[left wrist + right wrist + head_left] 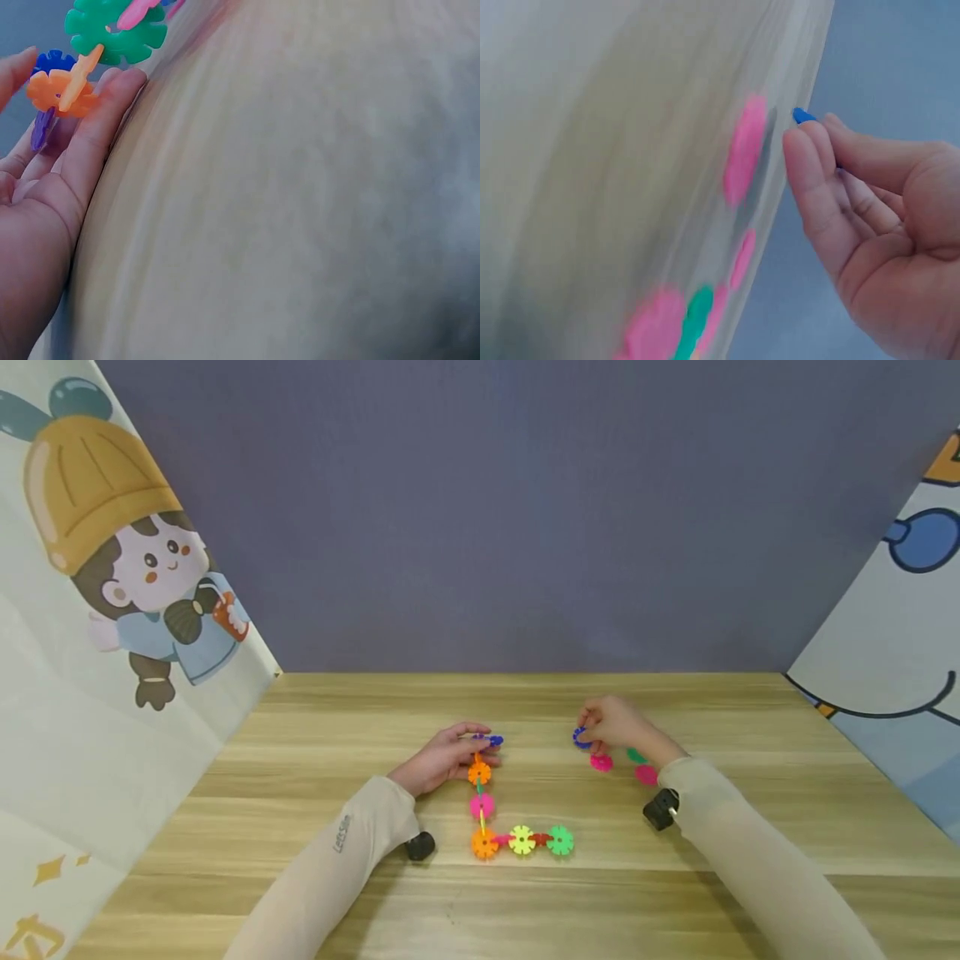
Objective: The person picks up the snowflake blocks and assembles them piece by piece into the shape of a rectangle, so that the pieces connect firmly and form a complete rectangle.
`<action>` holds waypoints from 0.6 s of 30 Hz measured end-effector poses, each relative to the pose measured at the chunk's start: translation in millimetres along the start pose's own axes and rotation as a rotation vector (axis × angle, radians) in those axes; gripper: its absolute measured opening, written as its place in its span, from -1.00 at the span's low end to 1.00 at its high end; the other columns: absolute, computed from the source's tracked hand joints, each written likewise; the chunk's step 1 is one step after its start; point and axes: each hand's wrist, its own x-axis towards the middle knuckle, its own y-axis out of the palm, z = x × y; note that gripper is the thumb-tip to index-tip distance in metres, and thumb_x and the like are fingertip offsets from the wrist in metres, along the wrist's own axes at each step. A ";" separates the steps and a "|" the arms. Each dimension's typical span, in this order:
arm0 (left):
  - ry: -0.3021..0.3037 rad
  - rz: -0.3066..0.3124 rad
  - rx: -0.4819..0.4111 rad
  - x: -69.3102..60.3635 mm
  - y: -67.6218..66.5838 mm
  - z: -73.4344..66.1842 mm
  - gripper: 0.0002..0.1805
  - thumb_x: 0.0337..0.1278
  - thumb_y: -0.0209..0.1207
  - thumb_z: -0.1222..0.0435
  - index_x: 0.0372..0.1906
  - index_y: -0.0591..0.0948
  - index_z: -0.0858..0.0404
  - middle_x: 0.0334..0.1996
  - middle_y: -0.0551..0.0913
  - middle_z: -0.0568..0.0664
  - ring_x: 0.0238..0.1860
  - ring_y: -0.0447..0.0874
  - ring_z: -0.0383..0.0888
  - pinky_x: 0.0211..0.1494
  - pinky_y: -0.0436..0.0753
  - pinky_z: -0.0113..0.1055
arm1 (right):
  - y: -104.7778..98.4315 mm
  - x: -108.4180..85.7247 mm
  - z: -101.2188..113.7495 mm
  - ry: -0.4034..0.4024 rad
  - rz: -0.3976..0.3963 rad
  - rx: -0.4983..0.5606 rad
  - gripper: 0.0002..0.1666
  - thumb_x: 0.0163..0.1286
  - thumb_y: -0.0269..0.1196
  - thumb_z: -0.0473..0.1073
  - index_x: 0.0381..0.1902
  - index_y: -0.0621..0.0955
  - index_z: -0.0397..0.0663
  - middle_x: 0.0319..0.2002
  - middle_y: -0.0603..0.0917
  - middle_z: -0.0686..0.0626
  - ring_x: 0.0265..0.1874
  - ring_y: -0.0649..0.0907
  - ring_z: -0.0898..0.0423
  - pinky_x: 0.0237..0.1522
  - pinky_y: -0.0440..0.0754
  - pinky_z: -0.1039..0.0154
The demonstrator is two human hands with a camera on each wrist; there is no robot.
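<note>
Right hand (618,724) pinches a blue disc (579,739) between thumb and fingers, right of the L-shaped chain (485,843); I'd hold only its edge, slots exposed, and steady the chain's far end. Left hand (446,756) lies about that far end, at the blue end piece (496,740), fingers partly apart, and I can't tell whether it truly grips. Loose pink disc (602,762) and green disc (637,755) crowd my right hand; black wrist camera (420,846) near the chain's near-left corner risks a knock.
</note>
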 end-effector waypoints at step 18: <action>-0.059 -0.009 0.049 -2.9 8.6 -1.4 -0.56 0.55 -0.02 0.26 0.34 0.30 0.40 0.04 0.66 0.23 -0.10 0.72 -0.11 -0.12 0.74 -0.29 | 61.9 2.5 29.7 0.122 0.044 0.752 -0.77 0.33 0.16 -0.54 -0.09 0.41 -0.55 -0.31 0.71 -0.31 -0.41 0.77 0.02 -0.23 0.77 0.13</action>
